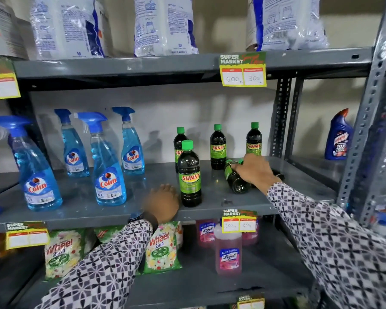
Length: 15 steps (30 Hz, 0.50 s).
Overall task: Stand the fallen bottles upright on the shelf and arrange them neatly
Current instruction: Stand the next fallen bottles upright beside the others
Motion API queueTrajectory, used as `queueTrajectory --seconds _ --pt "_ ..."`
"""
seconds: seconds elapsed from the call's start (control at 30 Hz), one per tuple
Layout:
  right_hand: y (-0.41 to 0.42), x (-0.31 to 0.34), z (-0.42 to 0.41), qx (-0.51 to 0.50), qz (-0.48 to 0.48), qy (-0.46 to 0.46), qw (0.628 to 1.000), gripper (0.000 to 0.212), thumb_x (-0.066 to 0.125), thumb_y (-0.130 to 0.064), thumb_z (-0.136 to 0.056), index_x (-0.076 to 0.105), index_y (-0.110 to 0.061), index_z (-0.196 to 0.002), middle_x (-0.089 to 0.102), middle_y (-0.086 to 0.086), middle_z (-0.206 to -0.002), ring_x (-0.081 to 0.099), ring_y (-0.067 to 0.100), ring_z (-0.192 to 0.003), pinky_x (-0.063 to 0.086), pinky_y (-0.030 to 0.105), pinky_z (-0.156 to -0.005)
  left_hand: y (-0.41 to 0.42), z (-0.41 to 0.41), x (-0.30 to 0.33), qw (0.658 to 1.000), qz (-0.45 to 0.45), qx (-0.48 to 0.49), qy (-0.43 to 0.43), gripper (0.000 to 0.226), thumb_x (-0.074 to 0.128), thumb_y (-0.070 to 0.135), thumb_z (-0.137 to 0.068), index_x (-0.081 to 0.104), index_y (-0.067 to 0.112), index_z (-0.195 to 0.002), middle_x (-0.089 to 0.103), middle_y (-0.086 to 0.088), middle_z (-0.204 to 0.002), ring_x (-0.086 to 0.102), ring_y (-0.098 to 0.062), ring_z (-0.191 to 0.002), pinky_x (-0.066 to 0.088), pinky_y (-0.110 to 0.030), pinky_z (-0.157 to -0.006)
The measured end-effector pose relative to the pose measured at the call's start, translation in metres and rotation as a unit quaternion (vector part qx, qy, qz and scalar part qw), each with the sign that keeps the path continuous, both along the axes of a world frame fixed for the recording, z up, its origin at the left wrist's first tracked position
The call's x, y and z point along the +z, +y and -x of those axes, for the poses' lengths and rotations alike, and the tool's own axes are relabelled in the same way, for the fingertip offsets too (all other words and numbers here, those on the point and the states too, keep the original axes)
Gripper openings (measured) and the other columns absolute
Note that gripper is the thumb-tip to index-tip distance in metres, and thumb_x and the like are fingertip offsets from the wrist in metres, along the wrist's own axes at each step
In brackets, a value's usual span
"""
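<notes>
Dark SUNNY bottles with green caps stand on the grey middle shelf (214, 197). One upright bottle (189, 175) is at the front, another (179, 143) right behind it, and two more (218, 148) (253, 140) stand at the back. A fallen bottle (235, 178) lies on its side to the right, cap pointing to the back. My right hand (255, 169) is closed over it. A second lying bottle (279, 175) peeks out behind that hand. My left hand (163, 202) rests at the shelf's front edge, just left of the front bottle, blurred and holding nothing.
Several blue Colin spray bottles (108, 161) stand on the left of the same shelf. White detergent bags (163, 25) fill the shelf above. Wheel packs (163, 246) and pink Lizol bottles (228, 250) sit below. A steel upright (366, 134) bounds the right side, with a blue cleaner bottle (339, 137) beyond.
</notes>
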State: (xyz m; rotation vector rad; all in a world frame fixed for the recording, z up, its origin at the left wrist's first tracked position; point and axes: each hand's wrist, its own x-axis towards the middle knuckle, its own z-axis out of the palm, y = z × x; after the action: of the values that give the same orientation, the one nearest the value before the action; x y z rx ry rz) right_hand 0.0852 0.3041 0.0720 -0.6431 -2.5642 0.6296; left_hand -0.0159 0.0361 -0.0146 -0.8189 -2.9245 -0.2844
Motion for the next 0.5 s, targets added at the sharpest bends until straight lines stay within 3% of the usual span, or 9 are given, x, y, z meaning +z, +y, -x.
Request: queueTrajectory --seconds 0.03,0.1,0.3,0.5 --pt "0.003 0.002 0.004 0.004 0.011 -0.041 0.999 0.039 0.066 -0.045 -0.098 0.058 -0.009 -0.090 0.067 0.009 -0.091 0.072 0.034 -0.096 0.061 0.045 -0.086 -0.002 0.000 -0.001 1.000 0.002 -0.003 0.001 0.058 0.020 0.036 -0.107 0.026 0.012 -0.159 0.021 -0.010 -0.170 0.015 -0.026 -0.159 0.008 -0.050 -0.128" --pt "0.008 0.004 0.014 0.014 0.054 -0.083 0.995 0.042 0.070 -0.045 -0.095 0.061 -0.005 -0.103 0.066 0.009 -0.096 0.072 0.034 -0.099 0.063 0.049 -0.089 -0.002 0.000 -0.004 1.000 0.001 -0.009 0.001 0.059 0.018 0.038 -0.108 0.023 0.013 -0.161 0.018 -0.009 -0.171 0.013 -0.025 -0.159 0.006 -0.049 -0.128" --pt "0.012 0.007 0.027 0.007 0.227 -0.102 0.969 0.049 0.087 -0.033 -0.078 0.065 -0.002 -0.109 0.072 0.020 -0.102 0.074 0.039 -0.085 0.067 0.053 -0.068 -0.002 0.000 -0.004 1.000 0.002 -0.007 0.000 0.060 0.017 0.039 -0.108 0.020 0.014 -0.162 0.016 -0.007 -0.171 0.011 -0.023 -0.160 0.006 -0.048 -0.130" --pt "0.020 0.011 0.023 0.014 0.320 -0.002 0.947 0.060 0.092 -0.027 -0.072 0.061 -0.001 -0.117 0.074 0.021 -0.101 0.077 0.037 -0.081 0.066 0.048 -0.057 0.000 -0.003 -0.002 1.000 0.000 -0.005 0.014 0.058 0.019 0.037 -0.108 0.024 0.014 -0.161 0.020 -0.008 -0.170 0.016 -0.023 -0.159 0.010 -0.047 -0.129"
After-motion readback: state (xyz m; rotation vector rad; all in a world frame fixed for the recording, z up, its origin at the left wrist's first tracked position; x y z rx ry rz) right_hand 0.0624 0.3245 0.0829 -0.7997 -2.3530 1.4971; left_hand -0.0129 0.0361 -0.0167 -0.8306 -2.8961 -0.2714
